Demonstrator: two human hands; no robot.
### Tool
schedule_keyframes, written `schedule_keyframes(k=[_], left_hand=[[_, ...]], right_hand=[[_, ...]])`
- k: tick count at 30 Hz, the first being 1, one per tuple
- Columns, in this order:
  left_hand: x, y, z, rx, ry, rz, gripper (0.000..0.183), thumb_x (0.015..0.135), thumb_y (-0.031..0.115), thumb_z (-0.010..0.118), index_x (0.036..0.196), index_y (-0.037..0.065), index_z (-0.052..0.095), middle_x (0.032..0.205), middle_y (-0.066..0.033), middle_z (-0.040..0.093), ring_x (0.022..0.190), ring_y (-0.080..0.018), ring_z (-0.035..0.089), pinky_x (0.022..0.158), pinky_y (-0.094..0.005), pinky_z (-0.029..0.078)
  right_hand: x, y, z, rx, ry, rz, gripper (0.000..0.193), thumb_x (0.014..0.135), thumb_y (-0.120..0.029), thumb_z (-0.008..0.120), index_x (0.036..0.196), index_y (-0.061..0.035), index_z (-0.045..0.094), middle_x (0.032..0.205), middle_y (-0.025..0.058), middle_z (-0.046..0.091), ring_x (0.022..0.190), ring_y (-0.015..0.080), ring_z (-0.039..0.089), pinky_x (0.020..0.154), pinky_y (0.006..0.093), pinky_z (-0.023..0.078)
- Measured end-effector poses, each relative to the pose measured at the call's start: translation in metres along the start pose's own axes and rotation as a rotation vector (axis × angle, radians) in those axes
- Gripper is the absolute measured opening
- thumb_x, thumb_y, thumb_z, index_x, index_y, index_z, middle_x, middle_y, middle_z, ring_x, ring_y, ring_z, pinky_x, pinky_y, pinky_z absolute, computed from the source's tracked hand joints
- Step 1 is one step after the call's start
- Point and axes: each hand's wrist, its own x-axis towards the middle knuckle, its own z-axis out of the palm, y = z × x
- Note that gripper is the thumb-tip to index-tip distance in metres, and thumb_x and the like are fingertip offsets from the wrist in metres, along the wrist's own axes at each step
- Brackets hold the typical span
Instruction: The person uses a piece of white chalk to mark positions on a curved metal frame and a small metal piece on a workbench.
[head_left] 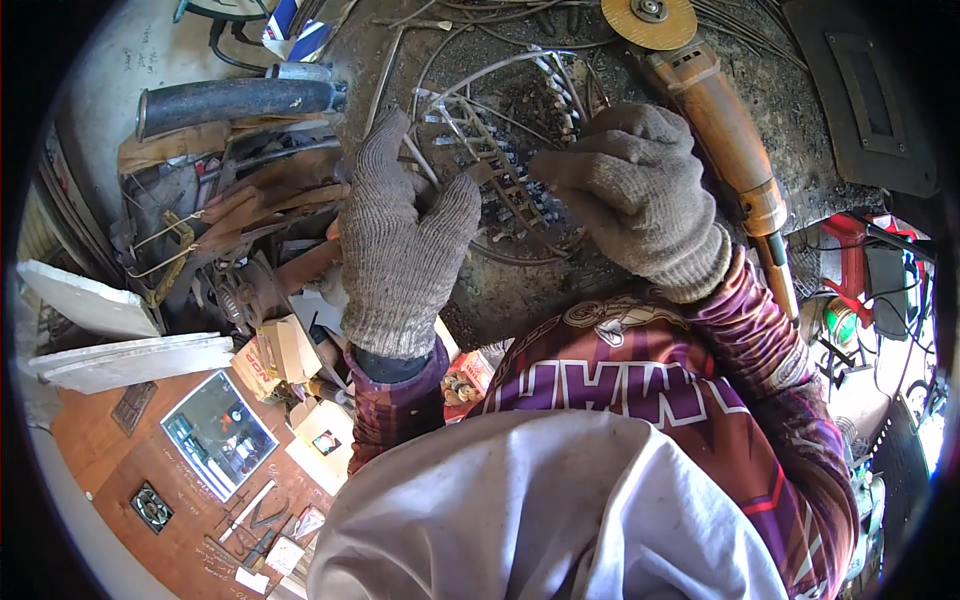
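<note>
Flanking metal strip, upper centre, presumably for access. Holding left hand spread, right hand curled. Cannot tell latter's pinch.

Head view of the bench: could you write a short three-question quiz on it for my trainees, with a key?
1. True or false: the left hand is bare.
2. Multiple choice: which of these lies just to the right of the right hand?
A) a dark pipe
B) an orange-brown grinder
C) a white slab
3. Fill in the missing word: of the grinder's two ends, the round disc is on the one ____ (nearer/farther) from the person's body.

Key:
1. False; it wears a knitted glove.
2. B
3. farther
</note>
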Motion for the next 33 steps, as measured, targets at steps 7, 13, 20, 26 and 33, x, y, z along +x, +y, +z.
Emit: schedule_keyframes(k=[7, 13, 20, 26, 33], left_hand=[[0.003, 0.002, -0.002, 0.144, 0.002, 0.101, 0.077, 0.086, 0.005, 0.084, 0.152, -0.006, 0.046, 0.077, -0.0086, 0.071, 0.065, -0.0155, 0.067, 0.06, -0.0328, 0.052], [0.002, -0.002, -0.002, 0.021, -0.015, 0.099, 0.075, 0.088, 0.004, 0.083, 0.151, -0.008, 0.044, 0.082, -0.0094, 0.073, 0.066, -0.0167, 0.07, 0.06, -0.0333, 0.054], [0.002, -0.002, -0.003, 0.106, -0.019, 0.122, 0.075, 0.089, 0.003, 0.081, 0.152, -0.008, 0.043, 0.085, -0.0109, 0.073, 0.072, -0.0156, 0.07, 0.064, -0.0316, 0.055], [0.002, -0.003, -0.002, 0.054, -0.017, 0.089, 0.074, 0.089, 0.004, 0.081, 0.152, -0.009, 0.043, 0.083, -0.0084, 0.07, 0.069, -0.0142, 0.065, 0.064, -0.0317, 0.053], [-0.006, -0.01, -0.001, -0.244, 0.051, -0.036, 0.077, 0.087, 0.006, 0.084, 0.153, -0.008, 0.047, 0.076, -0.0026, 0.066, 0.069, -0.0119, 0.063, 0.062, -0.0285, 0.05]], right_hand=[[0.004, -0.006, 0.011, -0.092, -0.136, -0.06, 0.043, 0.076, -0.023, 0.079, 0.119, -0.0302, 0.082, 0.095, -0.0091, 0.073, 0.099, 0.0196, 0.066, 0.086, 0.042, 0.054], [0.004, -0.006, 0.018, -0.108, -0.127, -0.018, 0.05, 0.076, -0.023, 0.077, 0.124, -0.0344, 0.08, 0.097, -0.0112, 0.073, 0.104, 0.0199, 0.067, 0.093, 0.0451, 0.051], [0.008, -0.007, 0.021, -0.158, -0.144, -0.026, 0.046, 0.075, -0.025, 0.079, 0.12, -0.0347, 0.081, 0.095, -0.0118, 0.073, 0.104, 0.0192, 0.067, 0.091, 0.0443, 0.053], [0.017, -0.012, 0.016, -0.195, -0.157, -0.06, 0.041, 0.076, -0.022, 0.077, 0.115, -0.0333, 0.082, 0.093, -0.0112, 0.073, 0.102, 0.0182, 0.067, 0.09, 0.0411, 0.055], [0.023, -0.008, -0.012, -0.173, 0.015, -0.023, 0.028, 0.08, -0.016, 0.081, 0.106, -0.0229, 0.084, 0.091, -0.0052, 0.077, 0.097, 0.0197, 0.071, 0.09, 0.0402, 0.057]])
